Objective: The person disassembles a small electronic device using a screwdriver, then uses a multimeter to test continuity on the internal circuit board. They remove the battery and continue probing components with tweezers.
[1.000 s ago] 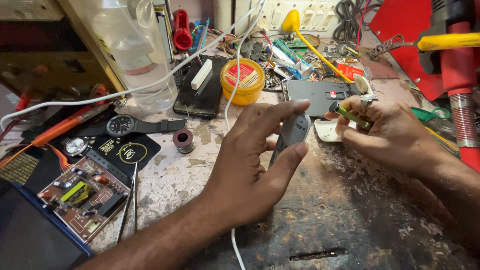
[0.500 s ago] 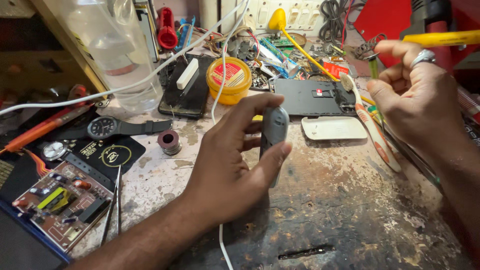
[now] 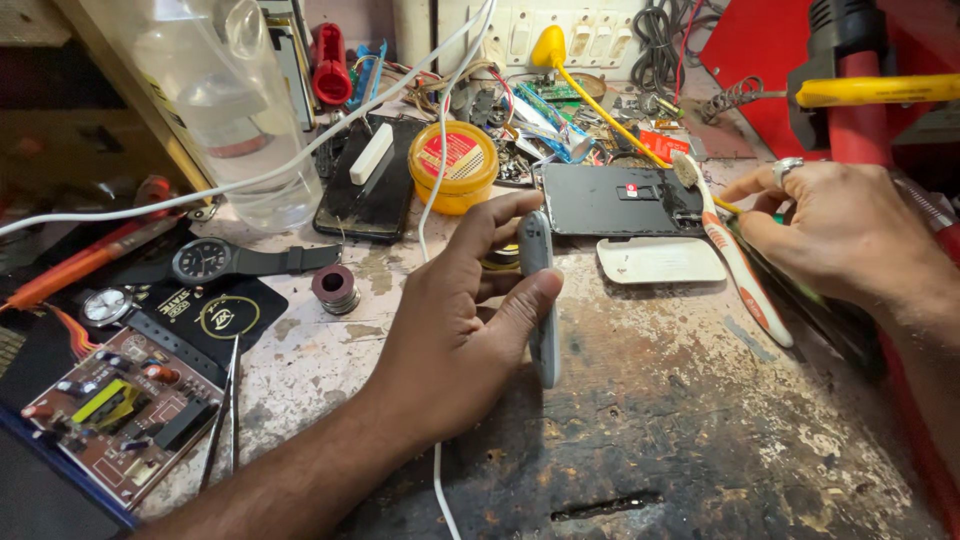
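Note:
My left hand [image 3: 462,322] grips a slim grey phone [image 3: 540,300], held upright on its edge on the worn workbench [image 3: 690,420], thumb on one face and fingers behind. My right hand [image 3: 845,235], with a ring on one finger, hovers at the right with fingers curled near the handle of a white and orange toothbrush [image 3: 735,260], holding nothing I can see. The toothbrush lies slanted on the bench. Beside it are a white oblong cover [image 3: 660,260] and an opened black phone body [image 3: 615,198].
A yellow round tin [image 3: 452,165], a black phone with a white bar [image 3: 370,180], a solder spool [image 3: 335,288], a wristwatch [image 3: 205,262], tweezers [image 3: 222,410] and a circuit board [image 3: 115,410] lie to the left. A clear bottle [image 3: 235,110] and white cable [image 3: 300,160] stand behind.
My right hand let go of the small part, rose up to the right, then came back down toward the toothbrush. My left hand turned the grey phone up onto its edge.

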